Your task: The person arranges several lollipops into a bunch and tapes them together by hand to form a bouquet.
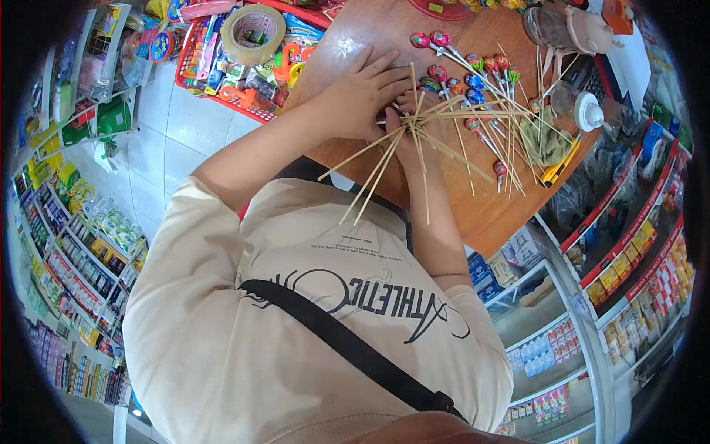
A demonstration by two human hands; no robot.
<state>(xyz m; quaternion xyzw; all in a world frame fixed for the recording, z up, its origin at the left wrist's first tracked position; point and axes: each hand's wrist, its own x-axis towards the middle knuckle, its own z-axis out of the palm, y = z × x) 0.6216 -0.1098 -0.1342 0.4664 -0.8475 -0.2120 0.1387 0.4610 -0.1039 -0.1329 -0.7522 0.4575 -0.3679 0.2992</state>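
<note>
A bundle of thin bamboo sticks (411,123) fans out in several directions, crossing near its middle. My right hand (436,135) is closed around this crossing, partly hidden behind the sticks. Beside it, my left hand (364,90) rests at the table's near-left edge, its fingers stretched out and spread; its thumb side is close to the bundle. Just beyond my hands lie several wrapped lollipops (438,72). More loose sticks (521,152) lie to the right, some running under or beside a crumpled green cloth (546,139).
A yellow-black cutter (560,164) lies near the wooden table's (347,37) right edge, below a white-capped bottle (588,111). A clear jar (547,26) stands at the back right. At left, a red basket (255,115) holds packets and a tape roll (253,34). Stocked shelves (81,251) surround me.
</note>
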